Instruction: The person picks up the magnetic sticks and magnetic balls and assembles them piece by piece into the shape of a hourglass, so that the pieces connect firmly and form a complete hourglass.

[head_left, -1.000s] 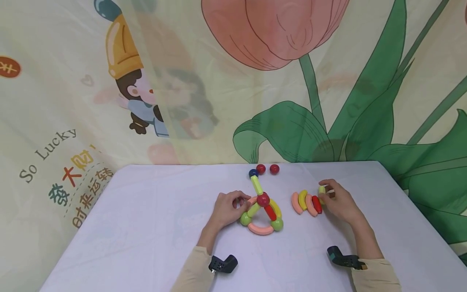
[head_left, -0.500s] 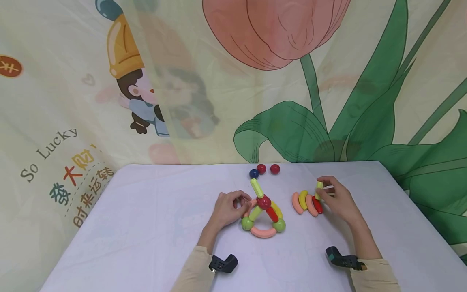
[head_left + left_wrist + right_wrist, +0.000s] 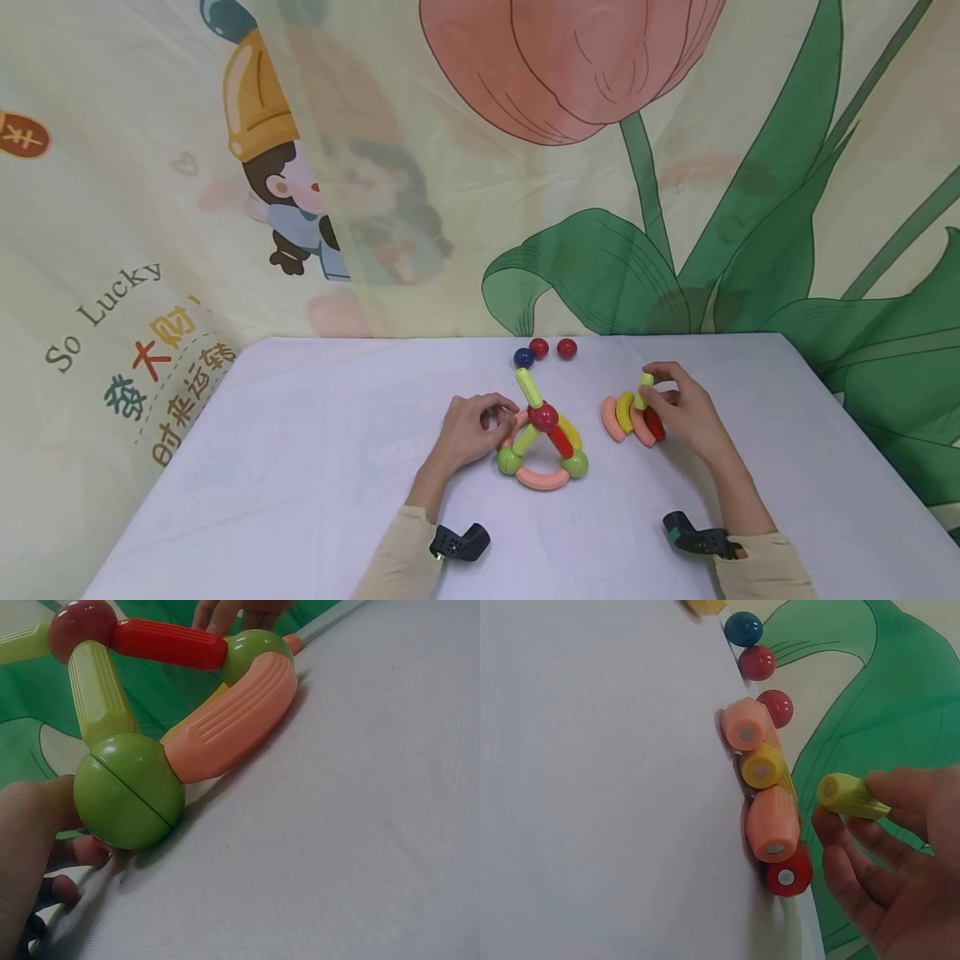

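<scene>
1. Since a second ago: right hand [image 3: 686,412] moved left and a little up, carrying the yellow-green stick [image 3: 643,390] from beside the red curved piece [image 3: 654,423] to above the row of curved pieces [image 3: 630,418]; stick now tilted more upright.
2. Left hand [image 3: 468,429] unchanged against the toy structure [image 3: 542,442], which sits where it was.
3. Right hand: pinching the yellow-green stick [image 3: 851,796] between thumb and fingertips, other fingers loosely curled below it, clear of the table.
4. Row of curved pieces just beneath that stick: salmon, yellow, salmon, red, lying side by side and touching, on the white table [image 3: 300,467] right of centre.
5. Left hand: fingers curled, resting on the table beside the structure's left corner, touching the green ball [image 3: 129,790] there; whether gripping it or only touching cannot be told.
6. Toy structure, near table centre: green ball joined to a salmon curved piece [image 3: 232,724] along the near side, a second green ball [image 3: 576,464] at its right end, a yellow-green stick and a red stick [image 3: 169,643] rising to a dark red ball [image 3: 543,416], another yellow-green stick [image 3: 528,387] pointing away from that ball.
7. Beyond, near the far edge of the table: one blue ball [image 3: 523,357] and two red balls [image 3: 552,348], loose, close together.
8. Behind the table: printed cloth backdrop [image 3: 675,167] with a tulip and a cartoon figure.
</scene>
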### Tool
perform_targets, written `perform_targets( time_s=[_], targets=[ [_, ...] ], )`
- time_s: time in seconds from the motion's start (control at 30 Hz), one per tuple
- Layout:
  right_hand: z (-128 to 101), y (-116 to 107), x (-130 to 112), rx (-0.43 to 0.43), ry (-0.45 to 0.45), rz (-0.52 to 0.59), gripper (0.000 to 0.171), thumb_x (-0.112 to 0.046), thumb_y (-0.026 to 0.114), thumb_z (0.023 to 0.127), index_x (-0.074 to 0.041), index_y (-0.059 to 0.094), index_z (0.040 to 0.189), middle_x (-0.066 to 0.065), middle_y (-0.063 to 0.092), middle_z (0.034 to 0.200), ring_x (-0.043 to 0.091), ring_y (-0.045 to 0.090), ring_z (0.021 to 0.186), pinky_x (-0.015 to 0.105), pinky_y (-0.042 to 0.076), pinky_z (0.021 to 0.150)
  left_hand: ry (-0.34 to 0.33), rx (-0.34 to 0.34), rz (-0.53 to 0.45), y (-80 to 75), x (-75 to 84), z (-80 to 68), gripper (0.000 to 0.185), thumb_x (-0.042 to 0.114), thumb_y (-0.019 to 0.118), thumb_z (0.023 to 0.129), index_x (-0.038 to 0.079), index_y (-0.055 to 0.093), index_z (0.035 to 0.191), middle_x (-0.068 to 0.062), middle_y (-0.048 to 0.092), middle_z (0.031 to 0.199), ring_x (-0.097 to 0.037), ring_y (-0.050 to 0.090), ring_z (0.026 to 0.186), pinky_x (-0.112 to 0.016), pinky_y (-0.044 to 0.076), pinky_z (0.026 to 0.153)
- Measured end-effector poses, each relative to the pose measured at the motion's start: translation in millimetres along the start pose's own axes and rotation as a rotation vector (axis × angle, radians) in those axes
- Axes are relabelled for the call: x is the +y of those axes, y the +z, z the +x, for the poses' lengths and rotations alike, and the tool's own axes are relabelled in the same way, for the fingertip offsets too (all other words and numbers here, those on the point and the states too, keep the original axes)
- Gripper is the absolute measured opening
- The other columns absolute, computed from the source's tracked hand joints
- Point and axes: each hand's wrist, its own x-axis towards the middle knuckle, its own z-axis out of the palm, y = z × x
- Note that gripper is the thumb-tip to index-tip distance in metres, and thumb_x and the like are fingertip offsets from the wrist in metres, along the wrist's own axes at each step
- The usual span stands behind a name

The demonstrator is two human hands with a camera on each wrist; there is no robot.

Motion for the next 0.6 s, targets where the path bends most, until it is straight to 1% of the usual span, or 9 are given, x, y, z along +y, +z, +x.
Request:
perform_targets(
  time_s=[0.1, 0.23, 0.27, 0.43, 0.47, 0.6],
  targets=[
    [0, 1, -2, -0.009, -0.006, 0.002, 0.043, -0.027, 0.053, 0.096, -0.006, 0.044, 0.132, 0.020, 0.049, 0.126, 0.032, 0.057, 0.099, 0.023, 0.052, 0.071, -0.001, -0.002, 0.004, 0.7, -0.7, 0.3, 0.016, 0.032, 0.064, 0.085, 0.028, 0.069, 0.099, 0.014, 0.055, 0.070, -0.004, 0.043, 0.063, -0.025, 0.028, 0.065],
    [-1, 4, -2, -0.022, -0.027, 0.024, 0.045, -0.030, 0.054, 0.096, -0.006, 0.044, 0.132, 0.020, 0.049, 0.126, 0.035, 0.056, 0.103, 0.030, 0.055, 0.076, 0.001, 0.002, 0.011, 1.1, -1.4, 0.6, 0.016, 0.035, 0.064, 0.085, 0.028, 0.070, 0.099, 0.015, 0.054, 0.069, -0.004, 0.043, 0.062, -0.025, 0.028, 0.065],
    [0, 5, -1, -0.018, -0.029, 0.029, 0.045, -0.033, 0.054, 0.095, -0.007, 0.044, 0.131, 0.018, 0.050, 0.125, 0.034, 0.057, 0.103, 0.031, 0.056, 0.075, 0.007, 0.004, 0.011, 1.1, -1.6, 0.7, 0.016, 0.035, 0.064, 0.085, 0.028, 0.070, 0.098, 0.015, 0.054, 0.069, -0.004, 0.043, 0.062, -0.025, 0.028, 0.065],
    [1, 11, 0, 0.001, -0.036, 0.039, 0.049, -0.045, 0.053, 0.093, -0.013, 0.046, 0.129, 0.010, 0.052, 0.123, 0.029, 0.061, 0.102, 0.026, 0.056, 0.073, 0.026, 0.016, 0.011, 0.9, -1.7, 0.4, 0.015, 0.033, 0.064, 0.085, 0.027, 0.070, 0.098, 0.014, 0.055, 0.068, -0.004, 0.043, 0.061, -0.024, 0.029, 0.064],
    [0, 12, 0, 0.000, -0.040, 0.043, 0.050, -0.046, 0.053, 0.093, -0.013, 0.045, 0.130, 0.010, 0.051, 0.123, 0.029, 0.061, 0.102, 0.026, 0.056, 0.073, 0.026, 0.017, 0.012, 0.9, -1.7, 0.3, 0.015, 0.033, 0.064, 0.085, 0.027, 0.070, 0.098, 0.014, 0.054, 0.068, -0.004, 0.043, 0.061, -0.024, 0.029, 0.064],
    [1, 14, -2, -0.028, -0.041, 0.082, 0.047, -0.040, 0.052, 0.095, -0.012, 0.044, 0.131, 0.014, 0.049, 0.126, 0.030, 0.061, 0.100, 0.025, 0.055, 0.076, 0.018, 0.016, 0.013, 1.1, -1.4, 0.0, 0.015, 0.033, 0.064, 0.085, 0.027, 0.070, 0.097, 0.014, 0.054, 0.068, -0.004, 0.043, 0.061, -0.024, 0.028, 0.064]
  ],
)
